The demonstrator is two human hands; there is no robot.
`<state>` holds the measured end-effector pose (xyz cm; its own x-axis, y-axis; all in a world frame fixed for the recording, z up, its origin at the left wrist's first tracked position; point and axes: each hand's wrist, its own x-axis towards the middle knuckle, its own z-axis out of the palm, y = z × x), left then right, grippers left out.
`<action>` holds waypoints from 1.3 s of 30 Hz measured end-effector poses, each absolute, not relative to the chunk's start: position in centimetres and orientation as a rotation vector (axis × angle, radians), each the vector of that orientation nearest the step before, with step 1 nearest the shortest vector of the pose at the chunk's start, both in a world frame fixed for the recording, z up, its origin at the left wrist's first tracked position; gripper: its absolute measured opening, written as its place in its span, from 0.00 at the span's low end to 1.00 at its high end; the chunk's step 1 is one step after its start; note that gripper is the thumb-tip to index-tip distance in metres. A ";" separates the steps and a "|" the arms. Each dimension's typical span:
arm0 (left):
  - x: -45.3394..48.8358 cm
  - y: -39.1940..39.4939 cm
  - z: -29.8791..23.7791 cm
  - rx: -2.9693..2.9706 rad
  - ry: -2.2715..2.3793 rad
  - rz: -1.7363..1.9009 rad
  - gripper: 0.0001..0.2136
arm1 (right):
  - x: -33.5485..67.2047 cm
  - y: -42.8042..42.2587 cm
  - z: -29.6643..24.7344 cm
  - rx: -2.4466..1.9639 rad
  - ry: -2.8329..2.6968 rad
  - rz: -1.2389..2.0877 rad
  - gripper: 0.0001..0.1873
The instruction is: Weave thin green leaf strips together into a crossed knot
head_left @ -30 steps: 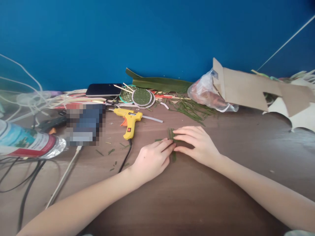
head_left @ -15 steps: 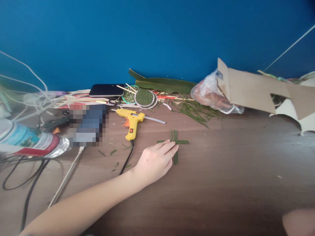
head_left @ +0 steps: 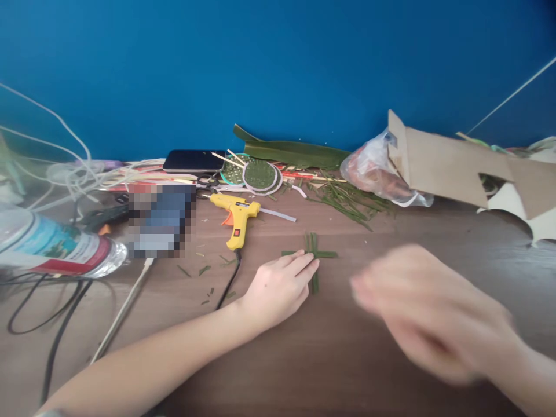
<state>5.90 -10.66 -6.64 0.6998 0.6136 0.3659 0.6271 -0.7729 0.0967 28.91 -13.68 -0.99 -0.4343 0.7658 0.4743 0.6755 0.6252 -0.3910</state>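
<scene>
A small cross of green leaf strips (head_left: 313, 255) lies on the brown table (head_left: 347, 359). My left hand (head_left: 280, 286) rests flat beside it, fingers stretched out, with the fingertips pressing the left arm of the cross. My right hand (head_left: 430, 313) hovers over the table to the right of the cross, smeared by motion, and its fingers cannot be made out. A yellow glue gun (head_left: 238, 215) lies just left of the cross, its black cord running toward me.
Loose green strips (head_left: 347, 200) and a long leaf (head_left: 295, 152) lie at the back by the blue wall. A phone (head_left: 194, 160), round woven discs (head_left: 259, 175), a plastic bag (head_left: 377, 171), cardboard (head_left: 456, 168), a bottle (head_left: 56, 249) and cables (head_left: 52, 324) surround the area.
My right hand left the cross, dropped out of view at the lower right, and has now swung back in over the table. The left hand stays on the strips.
</scene>
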 end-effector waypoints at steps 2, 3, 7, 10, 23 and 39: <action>5.9 -10.7 -6.6 -2.874 -1.038 -0.581 0.15 | 27.3 -9.2 -1.0 -1.186 -2.139 0.196 0.10; 5.8 -10.7 -6.6 -2.873 -1.033 -0.582 0.15 | 26.9 -6.9 -1.5 -1.283 -2.084 0.188 0.10; 5.8 -10.7 -6.7 -2.853 -1.019 -0.616 0.15 | 27.2 -0.1 -4.6 -1.615 -2.007 0.119 0.05; 5.8 -10.7 -6.8 -2.858 -1.021 -0.612 0.15 | 27.8 1.8 -6.2 -1.740 -2.030 0.015 0.04; 5.7 -10.6 -6.8 -2.882 -1.028 -0.569 0.16 | 27.4 0.8 -3.6 -1.728 -1.896 0.383 0.03; 5.7 -10.5 -6.6 -2.890 -1.007 -0.548 0.16 | 26.1 -3.5 -2.9 -1.441 -2.136 1.101 0.05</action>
